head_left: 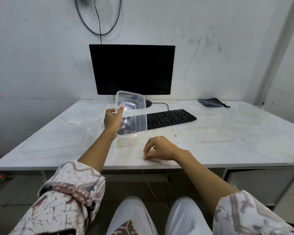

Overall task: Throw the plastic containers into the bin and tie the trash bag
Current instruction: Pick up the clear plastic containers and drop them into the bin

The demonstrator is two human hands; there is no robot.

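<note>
Above the white table [210, 133]: clear plastic container [134, 112], tilted, pinched at one edge by left hand [112, 122]; right hand [158, 148] loosely curled, empty. Risk: slick edge grip slips; bin unseen

Patterned pink-beige sleeves [70, 192] — rolled up, white trousers [185, 216]
</note>
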